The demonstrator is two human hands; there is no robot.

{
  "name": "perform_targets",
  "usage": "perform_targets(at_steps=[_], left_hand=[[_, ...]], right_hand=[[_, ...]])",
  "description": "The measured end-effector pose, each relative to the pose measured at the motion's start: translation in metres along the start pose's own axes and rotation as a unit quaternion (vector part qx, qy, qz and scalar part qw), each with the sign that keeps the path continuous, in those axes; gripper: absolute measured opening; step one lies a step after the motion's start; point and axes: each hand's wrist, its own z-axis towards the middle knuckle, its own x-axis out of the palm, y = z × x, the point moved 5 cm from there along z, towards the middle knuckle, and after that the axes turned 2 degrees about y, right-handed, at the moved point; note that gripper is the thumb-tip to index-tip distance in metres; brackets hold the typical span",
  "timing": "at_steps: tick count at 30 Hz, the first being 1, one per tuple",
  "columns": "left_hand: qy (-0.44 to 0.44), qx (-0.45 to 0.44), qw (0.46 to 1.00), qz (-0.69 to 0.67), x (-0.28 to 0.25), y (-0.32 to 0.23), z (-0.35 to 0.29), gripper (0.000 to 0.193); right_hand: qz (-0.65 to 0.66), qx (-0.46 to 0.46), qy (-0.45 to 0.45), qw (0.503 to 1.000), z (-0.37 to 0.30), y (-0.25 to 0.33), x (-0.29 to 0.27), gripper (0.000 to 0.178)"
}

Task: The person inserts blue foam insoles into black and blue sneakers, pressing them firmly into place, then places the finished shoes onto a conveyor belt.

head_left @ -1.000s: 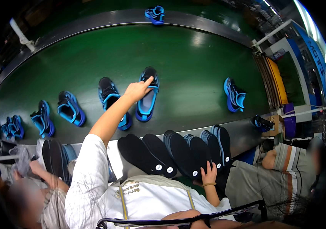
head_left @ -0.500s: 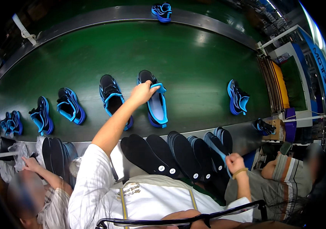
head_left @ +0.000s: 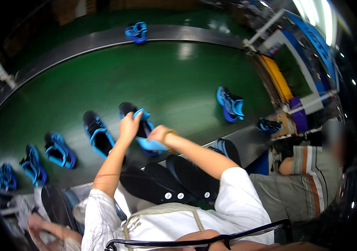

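A black and blue sneaker rests on the green conveyor belt in front of me. My left hand pinches its light blue-lined tongue and holds it up from the opening. My right hand is at the heel end of this shoe, closed on an insole whose light blue underside shows. The insole's front end is hidden by the shoe and my hand. Just left of it stands another black and blue sneaker, touched by neither hand.
Several sneakers line the belt to the left. One sneaker stands to the right, another on the far metal rail, another near the right corner. Stacked black insoles lie before me. Co-workers sit right and left.
My right hand has brought the insole from above the stacks at the right to the sneaker's opening. My left hand still holds the tongue. The view has shifted and tilted.
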Motion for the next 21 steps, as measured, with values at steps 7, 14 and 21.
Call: perform_targets(at_steps=[7, 14, 21], left_hand=[[0.012, -0.027, 1.0, -0.002, 0.003, 0.001, 0.004, 0.049], [0.085, 0.012, 0.995, -0.059, 0.001, 0.001, 0.007, 0.047], [0.122, 0.042, 0.99, -0.061, 0.002, 0.015, 0.007, 0.045]], right_hand=[[-0.372, -0.032, -0.111, 0.921, -0.002, 0.014, -0.024, 0.024], [-0.488, -0.221, -0.14, 0.832, 0.024, -0.01, 0.006, 0.016], [-0.55, -0.248, -0.184, 0.776, 0.034, -0.023, 0.018, 0.014]])
